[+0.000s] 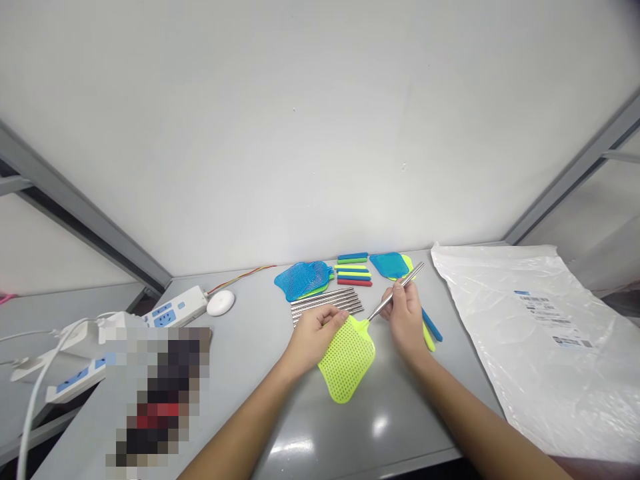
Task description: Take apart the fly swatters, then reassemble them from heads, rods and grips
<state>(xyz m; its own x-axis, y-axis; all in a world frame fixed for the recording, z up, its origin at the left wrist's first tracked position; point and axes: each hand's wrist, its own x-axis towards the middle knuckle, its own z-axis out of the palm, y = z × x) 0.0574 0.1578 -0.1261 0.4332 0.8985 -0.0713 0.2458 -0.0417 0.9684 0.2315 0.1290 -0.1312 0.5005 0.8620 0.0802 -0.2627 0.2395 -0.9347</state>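
My left hand [317,337] is closed on the edge of a yellow-green fly swatter head [347,363], thumb on top. In my right hand [404,317] is a shiny metal telescopic rod [411,273], pinched between thumb and fingers and slanting up to the right. Its thin lower end meets the neck of the swatter head. Behind my left hand lies a row of metal rods [325,303]. Blue swatter heads [303,280] are piled at the back, with another blue head [389,265] over a yellow-green one. A blue handle sleeve [432,325] and a yellow-green sleeve [429,338] lie beside my right wrist.
Coloured handle sleeves [354,283] are stacked near the wall. On the right is a large white plastic mailer [540,347] with labels. Power strips [175,308] with plugs and cables, a white round device [221,303] and a blurred dark object [163,393] occupy the left.
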